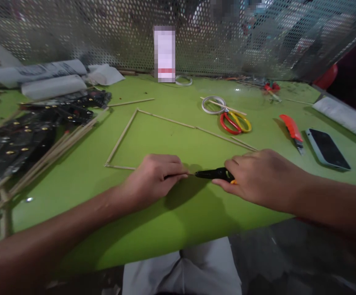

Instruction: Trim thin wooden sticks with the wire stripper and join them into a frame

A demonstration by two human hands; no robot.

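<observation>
A frame of thin wooden sticks (121, 137) lies on the green table (172, 141), with corners at its left side. My left hand (158, 176) is closed, its fingertips pinching a thin stick near the frame's lower side. The stick's short end pokes out toward the right. My right hand (258, 176) is wrapped round a black tool (211, 174) with a bit of orange on it. The tool's pointed tip meets the stick's end, just right of my left fingertips. Part of the frame's lower right is hidden behind my hands.
Red and yellow scissors (236, 123) lie beside a tape roll (214, 105). Farther right are a red cutter (292, 131) and a phone (327, 148). Bundled sticks (58, 149) and a black studded item (18, 137) lie left. A perforated metal screen (110, 37) stands behind.
</observation>
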